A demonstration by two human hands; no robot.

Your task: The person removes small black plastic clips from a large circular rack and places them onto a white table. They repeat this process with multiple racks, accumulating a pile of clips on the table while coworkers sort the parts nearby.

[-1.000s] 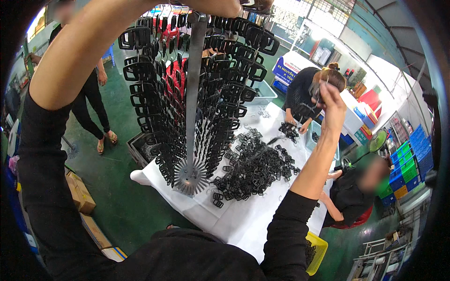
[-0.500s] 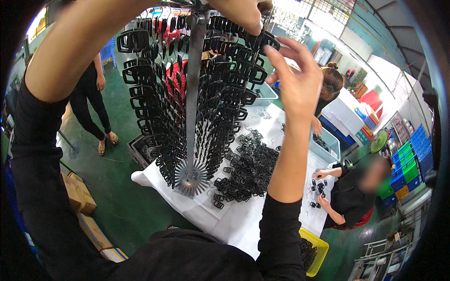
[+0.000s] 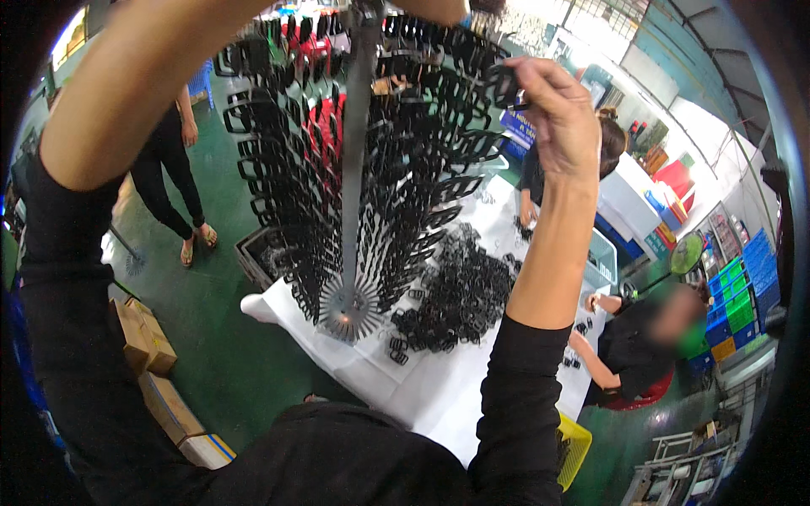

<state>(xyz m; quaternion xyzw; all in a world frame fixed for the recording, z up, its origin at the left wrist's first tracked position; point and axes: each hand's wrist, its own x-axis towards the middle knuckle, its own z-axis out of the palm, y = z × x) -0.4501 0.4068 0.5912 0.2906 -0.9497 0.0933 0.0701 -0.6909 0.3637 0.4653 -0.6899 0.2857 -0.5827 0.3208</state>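
A tall rack with a grey metal post (image 3: 353, 160) stands before me, hung all round with strings of black plastic buckles (image 3: 261, 143). At its foot is a round slotted metal disc (image 3: 349, 310). My right hand (image 3: 564, 114) is raised at the rack's upper right, thumb and fingers pinched on a black buckle (image 3: 504, 86) of the outer strings. My left hand (image 3: 434, 8) reaches across the top of the post; the upper edge cuts it off, so its fingers are hidden. A heap of loose black buckles (image 3: 460, 295) lies on the white-covered table (image 3: 371, 371) beside the disc.
To the right, a seated co-worker (image 3: 645, 346) handles small black parts at the table. Another person (image 3: 607, 143) bends over behind my right arm. Someone in dark trousers (image 3: 164, 181) stands at left. Cardboard boxes (image 3: 143, 337) sit on the floor; a yellow basket (image 3: 575, 451) is lower right.
My right hand has moved right and closed on a buckle, drawing it outward. The strings on the right now swing out and blur. My left hand has gone farther out at the top.
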